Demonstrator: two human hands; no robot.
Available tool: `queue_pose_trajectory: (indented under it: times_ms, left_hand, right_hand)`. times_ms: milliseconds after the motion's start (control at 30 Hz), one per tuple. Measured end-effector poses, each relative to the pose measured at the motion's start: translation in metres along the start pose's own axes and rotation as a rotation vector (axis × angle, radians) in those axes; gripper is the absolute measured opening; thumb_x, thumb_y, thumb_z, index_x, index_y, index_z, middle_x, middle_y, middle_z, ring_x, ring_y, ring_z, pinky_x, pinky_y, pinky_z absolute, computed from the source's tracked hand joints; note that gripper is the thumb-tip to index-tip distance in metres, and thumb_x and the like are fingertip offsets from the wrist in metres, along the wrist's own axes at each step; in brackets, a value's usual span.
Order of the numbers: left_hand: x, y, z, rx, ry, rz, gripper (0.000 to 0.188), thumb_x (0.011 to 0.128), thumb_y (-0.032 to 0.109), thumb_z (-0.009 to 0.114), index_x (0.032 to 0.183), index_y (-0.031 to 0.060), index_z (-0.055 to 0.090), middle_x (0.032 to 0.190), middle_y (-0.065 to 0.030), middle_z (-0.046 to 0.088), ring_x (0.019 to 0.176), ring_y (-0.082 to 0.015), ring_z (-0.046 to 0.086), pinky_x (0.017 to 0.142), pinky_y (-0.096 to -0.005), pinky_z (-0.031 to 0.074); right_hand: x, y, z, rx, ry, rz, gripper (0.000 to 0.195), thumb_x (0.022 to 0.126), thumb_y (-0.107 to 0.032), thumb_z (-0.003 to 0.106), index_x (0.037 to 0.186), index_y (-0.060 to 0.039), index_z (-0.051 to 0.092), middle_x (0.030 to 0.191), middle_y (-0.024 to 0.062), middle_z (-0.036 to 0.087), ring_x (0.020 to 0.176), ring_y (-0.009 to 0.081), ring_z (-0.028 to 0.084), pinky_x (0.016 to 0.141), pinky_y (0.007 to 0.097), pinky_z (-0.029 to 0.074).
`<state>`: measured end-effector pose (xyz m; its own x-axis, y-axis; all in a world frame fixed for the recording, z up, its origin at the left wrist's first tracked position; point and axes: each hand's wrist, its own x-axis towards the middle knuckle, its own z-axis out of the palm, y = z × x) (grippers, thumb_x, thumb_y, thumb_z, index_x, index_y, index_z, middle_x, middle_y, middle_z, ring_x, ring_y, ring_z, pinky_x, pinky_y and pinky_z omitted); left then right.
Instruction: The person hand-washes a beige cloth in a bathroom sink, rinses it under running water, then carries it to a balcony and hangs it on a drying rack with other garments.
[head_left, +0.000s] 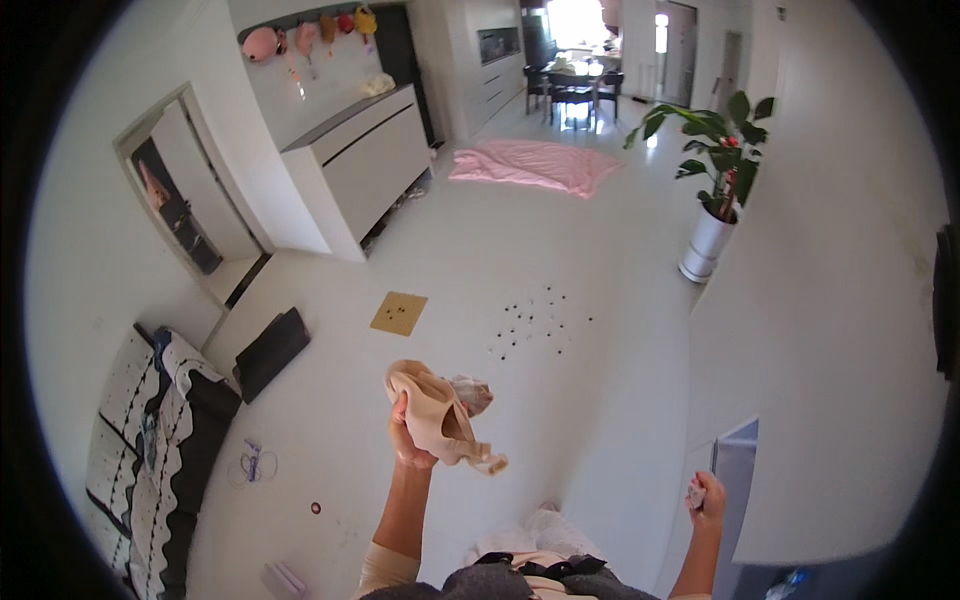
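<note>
My left hand (409, 439) grips a bunched beige fabric garment (431, 412), which looks like a bra with a strap end hanging to the right. Behind it, a crumpled grey-white cloth (472, 391) shows against the garment's far side; I cannot tell whether the same hand holds it. Over at the right, my right hand (709, 501) is closed around a small pale crumpled thing (696, 495), too small to name. That hand is beside a doorway opening (739, 472) in the white wall.
Small dark pieces (531, 318) lie scattered on the white floor beside a gold square mat (399, 313). A pink sheet (532, 166) is spread farther off. A draped sofa (161, 450), a purple corded item (253, 463) and a potted plant (709, 240) stand or lie around.
</note>
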<state>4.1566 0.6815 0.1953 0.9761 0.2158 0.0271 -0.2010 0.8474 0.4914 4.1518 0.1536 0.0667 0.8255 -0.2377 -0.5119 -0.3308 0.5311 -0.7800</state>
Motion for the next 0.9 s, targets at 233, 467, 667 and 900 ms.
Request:
queue_pose_trajectory:
  times_ms: [233, 467, 667, 900]
  left_hand:
    - [0.177, -0.014, 0.004, -0.015, 0.040, 0.120, 0.051, 0.088, 0.046, 0.056, 0.128, 0.0158, 0.049, 0.121, -0.0082, 0.055, 0.110, -0.0306, 0.054, 0.093, -0.0557, 0.047]
    - [0.415, -0.087, 0.018, -0.034, 0.110, 0.207, 0.052, 0.090, 0.044, 0.053, 0.128, 0.0091, 0.047, 0.118, -0.0136, 0.057, 0.103, -0.0340, 0.059, 0.090, -0.0522, 0.050]
    - [0.650, -0.189, 0.086, -0.023, -0.023, -0.052, 0.052, 0.089, 0.042, 0.056, 0.128, 0.0082, 0.048, 0.117, -0.0126, 0.057, 0.104, -0.0342, 0.058, 0.090, -0.0504, 0.049]
    - [0.874, -0.312, 0.140, 0.025, 0.011, 0.017, 0.052, 0.088, 0.049, 0.052, 0.126, 0.0139, 0.050, 0.119, -0.0084, 0.056, 0.107, -0.0287, 0.055, 0.095, -0.0546, 0.045]
  right_hand:
    - [0.197, -0.107, 0.258, -0.106, -0.414, 0.033, 0.010, 0.087, -0.010, 0.063, 0.087, -0.0009, 0.058, 0.068, 0.0047, 0.055, 0.047, 0.0106, 0.048, 0.038, 0.0235, 0.036]
    - [0.397, -0.173, 0.370, -0.180, -0.420, 0.140, 0.011, 0.085, -0.009, 0.065, 0.086, 0.0002, 0.059, 0.070, 0.0068, 0.056, 0.049, 0.0119, 0.050, 0.039, 0.0236, 0.035]
    - [0.566, -0.260, 0.393, -0.145, -0.336, 0.110, 0.012, 0.083, -0.008, 0.068, 0.089, -0.0008, 0.061, 0.073, 0.0068, 0.060, 0.053, 0.0126, 0.056, 0.040, 0.0259, 0.042]
    - [0.791, -0.330, 0.462, -0.245, -0.358, 0.128, 0.012, 0.084, -0.011, 0.067, 0.085, -0.0018, 0.059, 0.070, 0.0048, 0.059, 0.055, 0.0111, 0.056, 0.048, 0.0259, 0.047]
